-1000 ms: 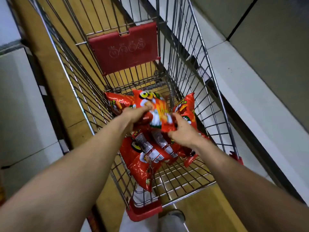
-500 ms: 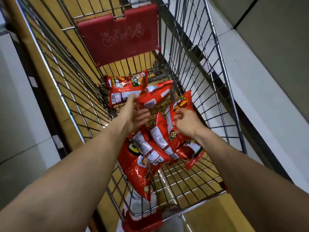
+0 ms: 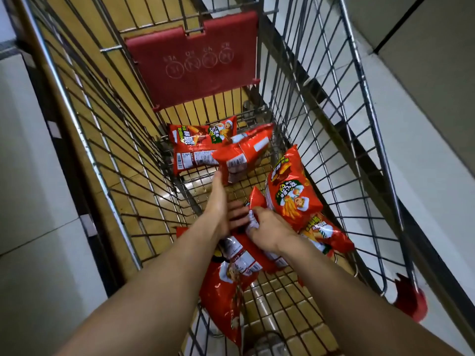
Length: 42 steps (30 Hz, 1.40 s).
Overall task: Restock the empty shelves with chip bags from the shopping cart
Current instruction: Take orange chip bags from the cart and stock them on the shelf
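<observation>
The right hand (image 3: pixel 267 231) curls its fingers round the crimped silver end of the middle bag (image 3: pixel 257 201), which stands on edge in the heap. The left hand (image 3: pixel 221 204) is spread just beside it, fingers straight and holding nothing. Its thumb reaches toward the corner of the tilted bag (image 3: pixel 244 152), though I cannot tell whether it touches. The seal is a sound place to grip, since squeezing the puffed belly would likely crush the chips. The free left hand would do best to slide flat under the same bag or pinch the seal of a second one, so that each trip carries more. The foil looks slick and the bags overlap. The lower bag (image 3: pixel 239 255) lies under both wrists and may drag along, so a slow, straight lift clear of it seems wise. Further out, the leaning bag (image 3: pixel 290 194) rests against the right wire wall and the far bag (image 3: pixel 200 147) lies at the far end below the red seat flap (image 3: pixel 195 65). The near bag (image 3: pixel 226 301) sprawls close to the person on the floor of the shopping cart (image 3: pixel 285 299). All the bags in view are inside the cart, none yet on the pale shelf ledge (image 3: pixel 416 150) to the right, so the wire sides must be cleared on the way there.
</observation>
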{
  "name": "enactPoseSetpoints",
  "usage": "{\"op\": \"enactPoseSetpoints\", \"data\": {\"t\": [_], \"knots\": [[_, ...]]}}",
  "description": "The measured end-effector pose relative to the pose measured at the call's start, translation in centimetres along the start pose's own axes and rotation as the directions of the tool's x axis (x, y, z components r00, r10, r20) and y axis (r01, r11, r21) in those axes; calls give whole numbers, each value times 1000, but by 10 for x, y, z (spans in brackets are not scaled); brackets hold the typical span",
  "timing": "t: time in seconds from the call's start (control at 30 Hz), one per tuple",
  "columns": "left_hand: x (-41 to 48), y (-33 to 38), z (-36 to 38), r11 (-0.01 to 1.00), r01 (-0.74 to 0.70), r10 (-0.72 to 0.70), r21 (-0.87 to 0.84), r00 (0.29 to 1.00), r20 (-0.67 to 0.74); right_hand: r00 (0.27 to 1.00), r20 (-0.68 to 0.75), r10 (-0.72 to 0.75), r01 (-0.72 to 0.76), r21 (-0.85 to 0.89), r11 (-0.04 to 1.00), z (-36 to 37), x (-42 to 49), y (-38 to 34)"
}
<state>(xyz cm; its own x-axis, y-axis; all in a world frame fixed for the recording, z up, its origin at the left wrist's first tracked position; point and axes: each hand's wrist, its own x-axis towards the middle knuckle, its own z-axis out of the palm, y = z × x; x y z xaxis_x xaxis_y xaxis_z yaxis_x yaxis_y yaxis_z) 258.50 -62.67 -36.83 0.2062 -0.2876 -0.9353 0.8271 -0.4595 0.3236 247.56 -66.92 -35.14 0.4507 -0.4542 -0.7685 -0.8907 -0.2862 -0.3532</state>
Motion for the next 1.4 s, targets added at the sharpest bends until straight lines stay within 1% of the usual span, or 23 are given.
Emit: {"op": "enactPoseSetpoints", "data": {"t": [0.07,0.17,0.27,0.33,0.37,0.4,0.43,0.47,0.5,0.57,0.6,0.63,0.73,0.77,0.83,0.93,1.0,1.03,1.1,1.17,1.27,1.33,1.4], "knots": [[4,17,3,990,82,-82,-112,997,8,1000,-17,11,-10,32,999,-3,1,0],[6,38,16,977,162,-151,-141,984,90,1000,-20,17,-16,60,998,-3,-1,-2],[13,51,22,964,176,-159,-199,982,97,999,-17,27,-26,75,997,-4,-3,0],[12,60,21,986,139,-131,-89,988,84,1000,14,15,-16,51,999,-1,-2,1],[11,62,19,994,75,-79,74,996,48,999,41,12,-13,20,1000,2,-1,1],[8,62,17,959,-11,13,285,1000,-4,997,73,18,-17,-19,1000,6,-1,-1],[7,59,13,873,-93,126,479,991,-37,995,95,27,-22,-58,998,9,0,-3],[5,55,9,769,-159,218,619,976,-20,994,103,39,-30,-85,996,12,0,-5],[6,50,3,686,-163,220,709,975,11,994,96,43,-34,-92,995,12,2,-7],[10,35,-7,565,-8,12,825,1000,2,996,77,53,-50,-51,997,12,4,-8],[11,28,-10,489,60,-83,870,996,-22,996,70,58,-57,-25,998,12,5,-7],[15,21,-12,437,84,-122,895,992,-33,996,63,60,-59,-9,998,12,5,-6],[26,11,-17,425,39,-42,904,999,-24,998,-6,64,-64,11,998,13,8,0],[28,11,-19,395,22,-41,918,999,-6,997,-35,72,-70,61,996,15,9,1],[27,15,-23,277,-16,-52,961,998,32,993,-59,107,-90,239,967,17,14,3],[24,22,-21,150,-49,10,987,999,48,990,29,136,-133,492,861,19,13,3],[18,29,-15,55,-69,60,996,996,65,985,146,92,-156,520,840,12,3,-1],[15,35,-13,37,-79,84,996,994,76,978,197,69,-162,507,847,6,-4,-4],[7,48,-9,59,-84,145,995,987,75,968,250,7,-128,472,872,-7,-19,-15],[-4,59,-5,77,-99,237,992,968,78,958,276,-82,-30,378,925,-14,-35,-31],[-19,67,3,90,-137,260,986,959,110,913,365,-183,98,240,966,8,-57,-56],[-26,67,6,73,-158,263,985,955,134,928,320,-190,152,141,978,33,-64,-61],[-29,64,7,82,-164,258,983,956,138,971,189,-146,129,100,987,53,-65,-54]]}}
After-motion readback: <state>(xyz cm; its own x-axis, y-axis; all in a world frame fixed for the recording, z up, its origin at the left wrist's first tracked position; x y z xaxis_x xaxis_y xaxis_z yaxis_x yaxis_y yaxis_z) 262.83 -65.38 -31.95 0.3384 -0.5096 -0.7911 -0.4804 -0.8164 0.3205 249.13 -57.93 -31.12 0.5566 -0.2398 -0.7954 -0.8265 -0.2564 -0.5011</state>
